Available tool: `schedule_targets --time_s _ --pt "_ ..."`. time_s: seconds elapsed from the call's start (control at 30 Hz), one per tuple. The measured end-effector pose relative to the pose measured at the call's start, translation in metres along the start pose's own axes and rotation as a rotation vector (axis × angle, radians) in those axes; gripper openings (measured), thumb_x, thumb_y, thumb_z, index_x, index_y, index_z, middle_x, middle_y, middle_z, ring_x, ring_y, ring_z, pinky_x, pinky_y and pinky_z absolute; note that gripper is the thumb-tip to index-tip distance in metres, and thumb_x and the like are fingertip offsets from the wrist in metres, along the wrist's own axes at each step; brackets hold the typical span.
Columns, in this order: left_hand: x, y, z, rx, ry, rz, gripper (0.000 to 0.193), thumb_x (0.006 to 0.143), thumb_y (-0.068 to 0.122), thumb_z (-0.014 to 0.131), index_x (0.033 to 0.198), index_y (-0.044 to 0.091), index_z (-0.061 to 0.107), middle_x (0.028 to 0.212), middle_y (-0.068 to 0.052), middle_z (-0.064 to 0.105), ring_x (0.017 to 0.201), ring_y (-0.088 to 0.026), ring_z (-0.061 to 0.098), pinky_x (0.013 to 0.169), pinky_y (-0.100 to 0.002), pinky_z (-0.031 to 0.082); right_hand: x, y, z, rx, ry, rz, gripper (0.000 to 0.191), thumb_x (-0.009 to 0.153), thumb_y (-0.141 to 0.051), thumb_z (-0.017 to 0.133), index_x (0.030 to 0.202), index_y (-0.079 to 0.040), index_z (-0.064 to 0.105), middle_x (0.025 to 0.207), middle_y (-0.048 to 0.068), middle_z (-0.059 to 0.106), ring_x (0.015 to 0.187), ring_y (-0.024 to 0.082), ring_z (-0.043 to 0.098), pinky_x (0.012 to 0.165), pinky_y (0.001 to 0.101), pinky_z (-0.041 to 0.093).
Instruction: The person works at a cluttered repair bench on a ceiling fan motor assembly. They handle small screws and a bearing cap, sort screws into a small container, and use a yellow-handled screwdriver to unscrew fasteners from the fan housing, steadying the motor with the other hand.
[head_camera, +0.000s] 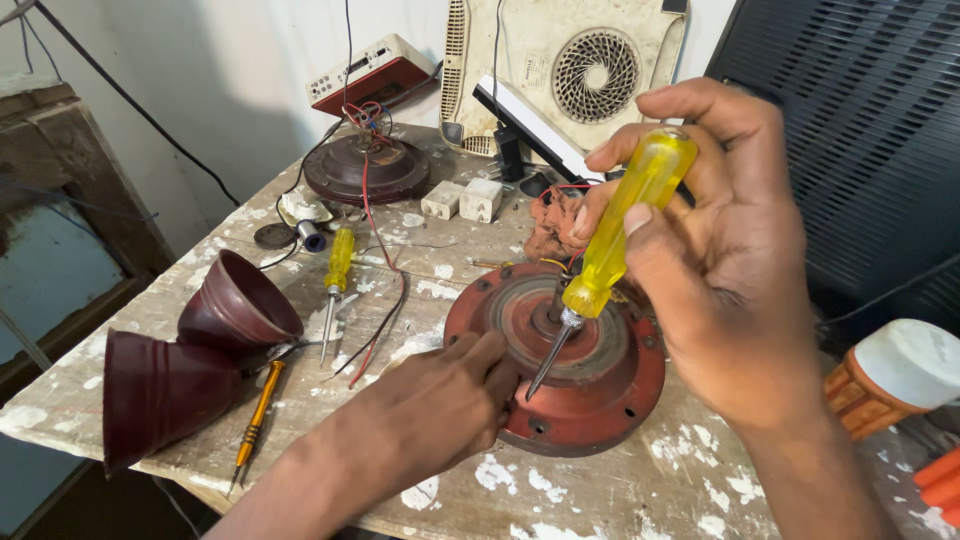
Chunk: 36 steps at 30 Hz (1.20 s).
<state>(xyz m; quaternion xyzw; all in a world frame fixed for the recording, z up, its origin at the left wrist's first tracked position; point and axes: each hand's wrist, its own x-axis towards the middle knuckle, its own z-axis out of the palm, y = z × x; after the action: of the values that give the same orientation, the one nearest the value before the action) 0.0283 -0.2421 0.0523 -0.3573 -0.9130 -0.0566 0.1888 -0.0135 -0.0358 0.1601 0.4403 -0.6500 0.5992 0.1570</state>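
Note:
A round red-brown motor housing (600, 395) lies flat on the paint-spattered wooden table (680, 480). My right hand (720, 260) grips a screwdriver with a yellow handle (625, 225), its metal tip pointing down onto the housing's inner ring near my left fingers. My left hand (430, 410) rests on the near left rim of the housing, fingertips pressed against its top face.
Two dark red cone-shaped covers (190, 350) lie at the left. A second yellow screwdriver (335, 280), a thin orange one (258, 410), red and black wires (378, 300), another motor part (365, 165), two white blocks (462, 198), a white fan casing (570, 70) and an orange-and-white container (890, 375) stand around.

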Motion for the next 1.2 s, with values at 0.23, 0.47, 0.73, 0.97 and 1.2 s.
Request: schedule_targets --time_s 0.23,0.47,0.73,0.97,1.2 --pt "-0.006 -0.001 -0.005 0.208 -0.120 0.094 0.022 0.080 0.008 0.061 0.101 0.002 0.061 0.097 -0.011 0.066 0.091 -0.028 0.070 0.074 -0.039 0.057 -0.008 0.011 -0.004 0.075 -0.051 -0.034 0.050 0.103 0.011 0.044 0.148 -0.004 0.030 0.129 0.019 0.054 0.103 0.018 0.063 0.097 0.0357 0.061" --pt "0.008 -0.002 -0.019 0.214 -0.337 0.092 0.032 0.085 0.009 0.061 0.115 -0.003 0.059 0.085 -0.014 0.073 0.076 -0.032 0.074 0.067 -0.043 0.058 -0.009 0.015 -0.008 0.067 -0.046 -0.017 0.052 0.102 0.011 0.043 0.149 -0.005 0.029 0.134 0.019 0.055 0.108 0.019 0.064 0.094 0.0346 0.061" --pt "0.018 -0.006 -0.023 0.165 -0.436 0.054 0.039 0.093 0.013 0.061 0.124 -0.009 0.054 0.075 -0.017 0.072 0.069 -0.036 0.074 0.058 -0.046 0.059 -0.010 0.017 -0.005 0.069 -0.043 -0.002 0.052 0.102 0.011 0.044 0.149 -0.005 0.030 0.130 0.018 0.056 0.108 0.018 0.064 0.095 0.0343 0.060" --pt "0.020 -0.007 -0.014 0.084 -0.423 0.030 0.050 0.088 0.025 0.069 0.121 -0.010 0.054 0.071 -0.018 0.072 0.070 -0.036 0.074 0.062 -0.046 0.059 -0.010 0.021 -0.004 0.052 -0.044 -0.008 0.050 0.104 0.010 0.045 0.148 -0.005 0.031 0.132 0.018 0.057 0.109 0.019 0.065 0.098 0.0351 0.060" --pt "0.008 0.004 0.007 0.049 -0.317 -0.143 0.034 0.090 0.030 0.068 0.093 -0.004 0.065 0.070 -0.015 0.070 0.066 -0.034 0.073 0.059 -0.045 0.059 -0.009 0.025 0.001 0.088 -0.046 0.006 0.054 0.102 0.012 0.044 0.150 -0.007 0.029 0.133 0.019 0.055 0.108 0.019 0.064 0.096 0.0347 0.060"
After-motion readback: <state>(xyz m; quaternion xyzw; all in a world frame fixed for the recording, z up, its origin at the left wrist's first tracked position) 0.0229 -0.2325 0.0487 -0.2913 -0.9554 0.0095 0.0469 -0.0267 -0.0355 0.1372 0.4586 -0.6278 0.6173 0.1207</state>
